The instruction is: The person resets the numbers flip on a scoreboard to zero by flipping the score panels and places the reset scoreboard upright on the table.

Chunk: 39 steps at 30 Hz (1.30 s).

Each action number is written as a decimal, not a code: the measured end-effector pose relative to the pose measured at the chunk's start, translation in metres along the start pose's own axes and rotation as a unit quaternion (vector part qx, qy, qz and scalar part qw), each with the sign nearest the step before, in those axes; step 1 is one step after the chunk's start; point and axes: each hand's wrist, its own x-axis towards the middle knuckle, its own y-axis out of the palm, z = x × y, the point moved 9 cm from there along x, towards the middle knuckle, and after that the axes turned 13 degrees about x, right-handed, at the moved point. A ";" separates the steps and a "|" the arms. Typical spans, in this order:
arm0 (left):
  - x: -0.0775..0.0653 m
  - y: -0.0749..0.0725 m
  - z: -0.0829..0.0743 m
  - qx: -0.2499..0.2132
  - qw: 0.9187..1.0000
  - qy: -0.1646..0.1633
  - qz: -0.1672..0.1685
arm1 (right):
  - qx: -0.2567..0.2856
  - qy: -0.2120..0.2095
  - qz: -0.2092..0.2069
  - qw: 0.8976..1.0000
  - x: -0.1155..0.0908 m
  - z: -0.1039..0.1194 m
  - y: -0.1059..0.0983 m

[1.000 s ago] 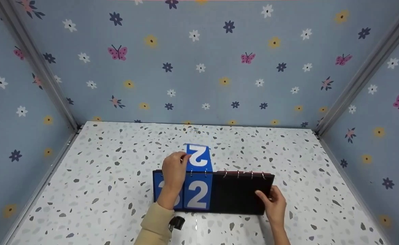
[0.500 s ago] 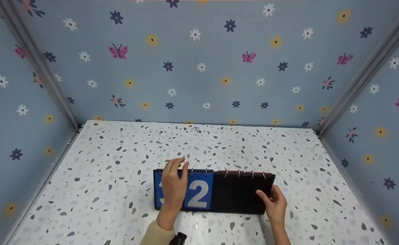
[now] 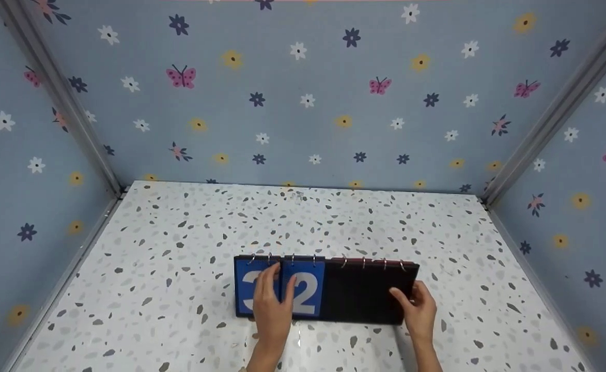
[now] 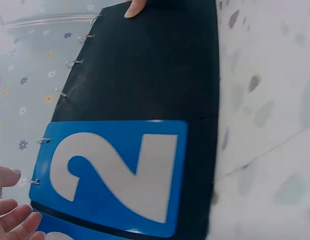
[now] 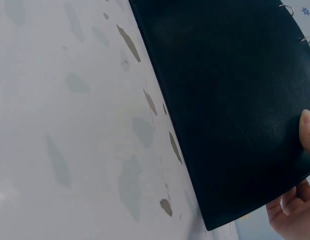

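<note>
A black flip scoreboard (image 3: 364, 294) stands on the table, leaning back, with metal rings along its top edge. On its left half hang two blue number cards: a white 3, partly hidden by my left hand, and a white 2 card (image 4: 109, 175). The right half shows bare black. My right hand (image 3: 419, 315) grips the scoreboard's right edge, thumb on the front and fingers behind, as the right wrist view also shows. My left hand (image 3: 273, 315) is in front of the blue cards, fingers loosely bent and thumb apart, holding nothing. Whether its fingertips touch the cards I cannot tell.
The speckled white table (image 3: 179, 232) runs back to a blue wall (image 3: 303, 77) printed with flowers and butterflies. Side walls with grey metal corner posts (image 3: 65, 103) rise at left and right.
The flipped-up blue card with an upside-down 2 has gone over behind the scoreboard. My left hand let go of it and came down in front of the cards. The right hand kept its grip.
</note>
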 end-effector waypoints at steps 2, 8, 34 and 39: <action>-0.006 0.004 0.004 0.013 1.000 -0.014 0.012 | -0.001 -0.001 0.000 1.000 -0.001 0.005 0.001; -0.019 0.012 0.012 0.041 0.998 -0.032 0.019 | -0.003 -0.009 0.002 1.000 -0.001 0.006 0.001; -0.020 0.020 0.045 -0.045 0.978 -0.179 0.094 | -0.009 -0.001 0.000 1.000 -0.001 0.005 0.001; -0.017 0.011 0.033 0.002 0.984 -0.148 0.100 | -0.005 0.004 -0.002 1.000 -0.001 0.005 0.001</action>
